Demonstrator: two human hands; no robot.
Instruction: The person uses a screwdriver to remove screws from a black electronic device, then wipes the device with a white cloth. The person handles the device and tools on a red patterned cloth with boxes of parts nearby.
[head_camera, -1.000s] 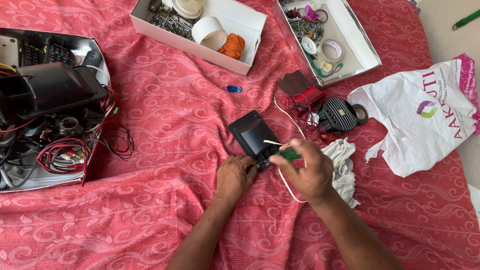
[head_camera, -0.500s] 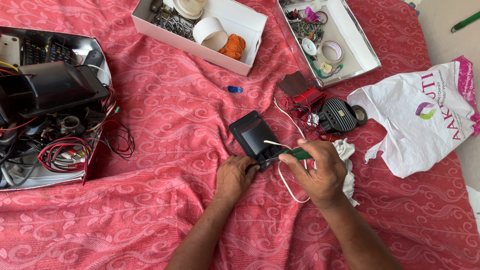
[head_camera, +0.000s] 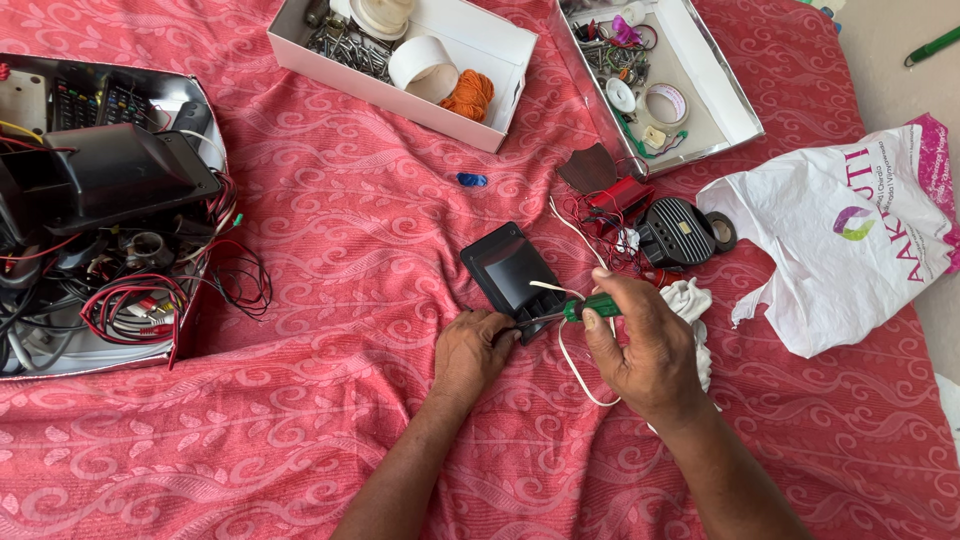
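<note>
A small black rectangular device lies on the red patterned cloth. My left hand presses on its near corner, fingers curled against it. My right hand grips a green-handled screwdriver whose metal tip points left at the device's near edge. A white wire loops from the device under my right hand. A white rag lies just behind my right hand.
A black box of cables and electronics sits at the left. Two white open boxes of parts stand at the back. A black grilled part, red piece, tape roll and white plastic bag lie right.
My right hand has shifted slightly right and turned, bringing the screwdriver more level with its tip at the device's near edge. The left hand stays on the device.
</note>
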